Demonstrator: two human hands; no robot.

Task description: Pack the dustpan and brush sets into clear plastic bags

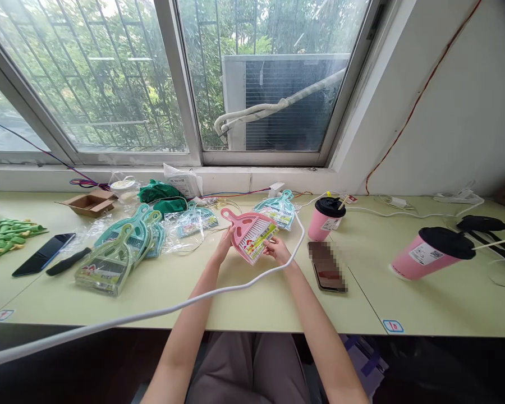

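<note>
A pink mini dustpan and brush set [248, 233], with white bristles and a printed label card, is held up tilted above the table. My left hand [224, 244] grips its left side near the handle. On its lower right edge, by the label, the fingers of my right hand [278, 248] are closed. Just behind it lies a teal dustpan set [281, 210]. More sets lie to the left: a green one [109, 261] in front, teal ones [128, 227] behind it, and another teal one [196, 219] on clear plastic wrap.
A white cable [193, 303] crosses in front of my forearms. Right of me are a phone [323, 264] and two pink cups [320, 221] with black lids. At left are another phone [44, 255], a black-handled tool [69, 261], a cardboard box [90, 203] and woven green strips [8, 235].
</note>
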